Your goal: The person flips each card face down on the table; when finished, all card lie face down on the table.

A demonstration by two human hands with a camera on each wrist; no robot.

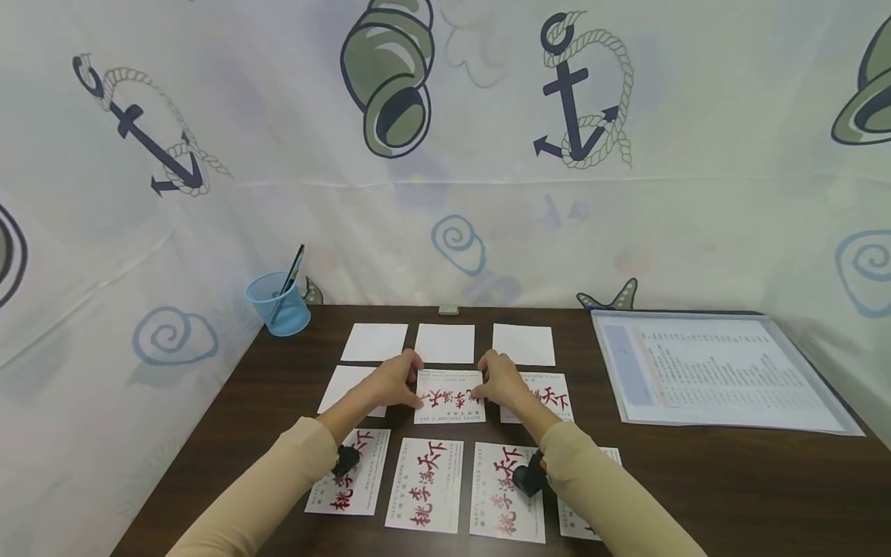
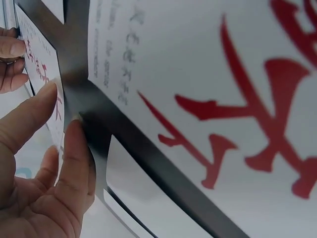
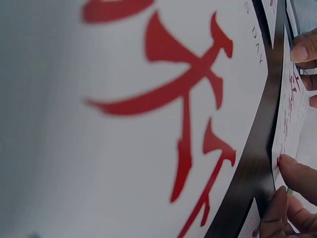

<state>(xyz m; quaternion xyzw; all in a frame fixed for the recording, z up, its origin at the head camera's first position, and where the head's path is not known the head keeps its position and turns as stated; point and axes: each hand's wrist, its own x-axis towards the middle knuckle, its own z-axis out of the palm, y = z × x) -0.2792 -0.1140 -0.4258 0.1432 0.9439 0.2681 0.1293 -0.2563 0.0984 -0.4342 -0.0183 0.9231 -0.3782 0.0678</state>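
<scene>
A white greeting card [image 1: 449, 414] with red Chinese characters lies at the middle of the card rows, its long side running left to right. My left hand [image 1: 397, 379] pinches its left edge, the thumb on the printed face. At the opposite edge my right hand [image 1: 503, 379] pinches the card between thumb and fingers. Both wrist views show the same hold: the left hand [image 2: 44, 193] grips one end, the right hand [image 3: 292, 198] the other. Left of it is a plain white card [image 1: 344, 381]; right of it, a printed card [image 1: 550, 391] is partly covered by my right hand and wrist.
Three blank white cards [image 1: 445, 344] form the back row. Several printed cards [image 1: 423, 487] stand lengthwise in front, some beneath my forearms. A blue cup [image 1: 285, 317] with pens is at the back left. A clear-covered document sheet [image 1: 724, 371] lies on the right of the brown table [image 1: 696, 487].
</scene>
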